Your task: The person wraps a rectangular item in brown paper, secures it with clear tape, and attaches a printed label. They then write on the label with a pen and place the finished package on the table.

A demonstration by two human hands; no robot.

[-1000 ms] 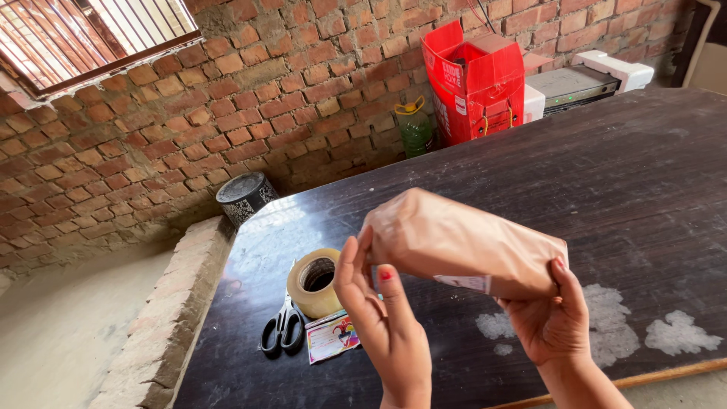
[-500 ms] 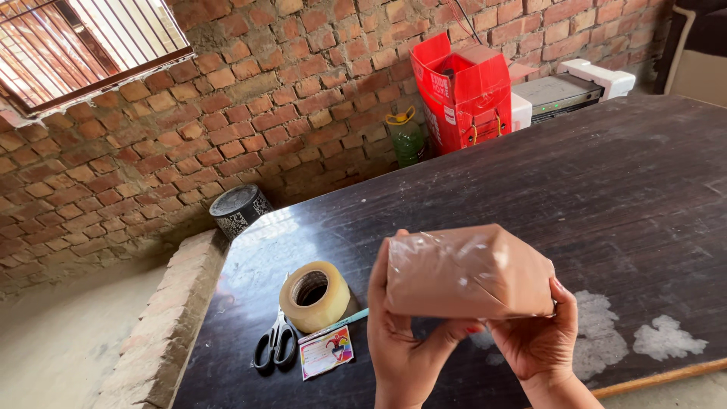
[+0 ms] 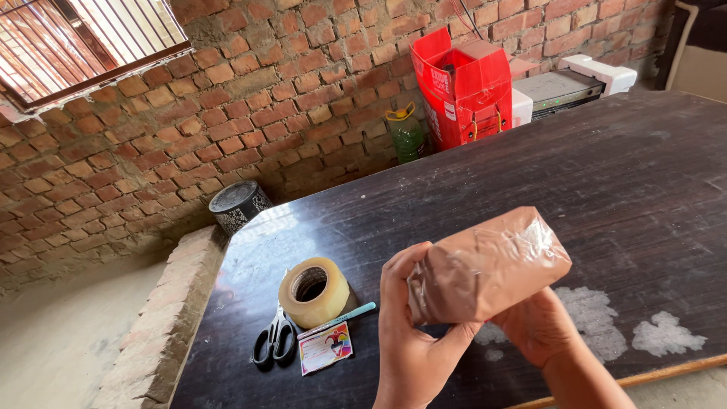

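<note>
A brown block wrapped in clear plastic point(image 3: 488, 265) is held up above the dark wooden table point(image 3: 606, 174). My left hand point(image 3: 413, 341) grips its left end, thumb along the side. My right hand point(image 3: 538, 329) supports it from underneath, mostly hidden behind the block. On the table to the left lie a roll of tan packing tape point(image 3: 313, 291), black-handled scissors point(image 3: 276, 342), a teal pen point(image 3: 338, 320) and a small colourful card point(image 3: 325, 348).
A red cardboard box point(image 3: 463, 85) and a white device point(image 3: 564, 85) stand at the table's far edge against the brick wall. A green bottle point(image 3: 406, 133) and a dark round tin point(image 3: 237, 204) sit by the wall. A brick ledge point(image 3: 170, 318) runs along the left.
The wrapped block has been turned and tilted, its right end now raised. My hands shifted slightly right, with the left hand now gripping the left end.
</note>
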